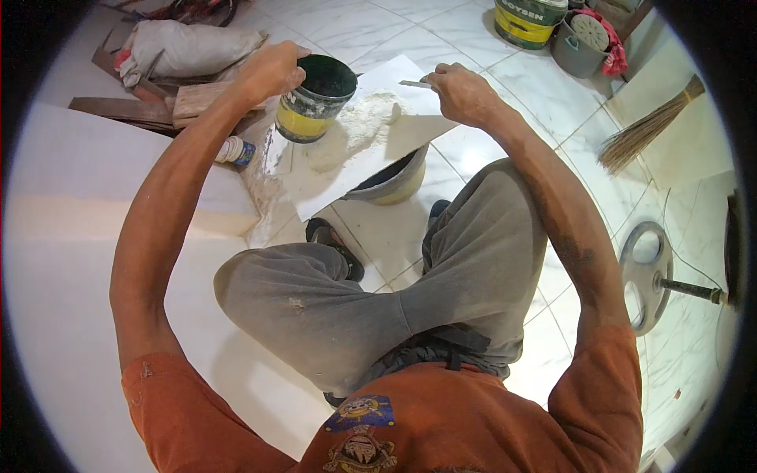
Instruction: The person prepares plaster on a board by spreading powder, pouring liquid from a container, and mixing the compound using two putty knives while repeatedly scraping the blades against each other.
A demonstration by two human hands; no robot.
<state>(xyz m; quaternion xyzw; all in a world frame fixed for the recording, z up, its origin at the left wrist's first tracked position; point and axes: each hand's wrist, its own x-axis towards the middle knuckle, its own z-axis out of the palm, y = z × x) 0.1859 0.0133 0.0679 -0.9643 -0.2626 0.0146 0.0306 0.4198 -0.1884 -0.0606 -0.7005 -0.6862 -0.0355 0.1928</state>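
Marbled floor (pixel 572 169) is partly hidden by a powder-strewn sheet (pixel 309 195) — pail (pixel 303 124) gripped by left hand (pixel 272 72), half-covered blade (pixel 414 84) by right hand (pixel 461 93).

the floor (pixel 505 79) is white tile with grey veins. on it stand a tub (pixel 404 181), a green and yellow bucket (pixel 527 24) and, just beside that, a grey pot (pixel 573 58). a white sheet (pixel 322 189) covers part of the tub, with pale powder (pixel 367 122) heaped on it. planks (pixel 203 101) and a sack (pixel 188 50) lie at the upper left.
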